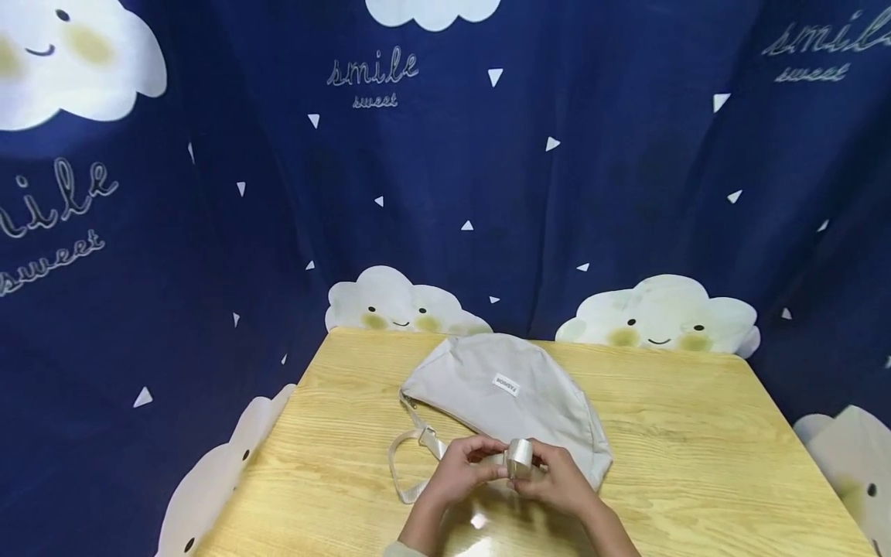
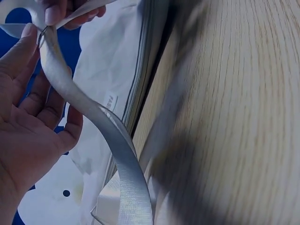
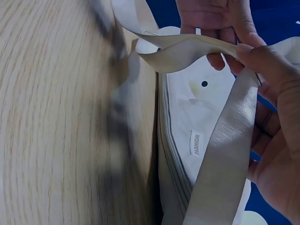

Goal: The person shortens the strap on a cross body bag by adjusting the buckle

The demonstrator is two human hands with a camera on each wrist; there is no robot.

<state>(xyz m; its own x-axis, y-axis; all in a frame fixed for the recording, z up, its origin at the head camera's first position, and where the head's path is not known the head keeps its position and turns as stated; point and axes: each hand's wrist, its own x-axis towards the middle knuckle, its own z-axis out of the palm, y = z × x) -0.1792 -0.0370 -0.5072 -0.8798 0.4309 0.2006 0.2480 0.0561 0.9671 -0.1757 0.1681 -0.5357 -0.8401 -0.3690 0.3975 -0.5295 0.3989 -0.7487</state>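
Note:
A pale beige half-moon fabric bag (image 1: pixel 515 379) with a small "FASHION" label (image 3: pixel 196 143) lies on the wooden table. In front of it, my left hand (image 1: pixel 462 468) and right hand (image 1: pixel 557 483) meet at the bag's webbing strap (image 2: pixel 124 164). My left thumb and finger pinch the strap beside a thin metal buckle (image 2: pixel 42 36). From the other side, my right hand (image 3: pixel 283 136) pinches it at the same spot, where the strap bends into a short loop (image 1: pixel 520 455). More strap hangs down from the fingers, twisting past the bag's zipper edge (image 3: pixel 169 150).
On the table (image 1: pixel 668 449), left of the hands, lies a curved length of strap (image 1: pixel 394 464) with a slide adjuster (image 1: pixel 428 435). Behind the far edge hangs a dark blue curtain (image 1: pixel 431 170) printed with clouds and white triangles.

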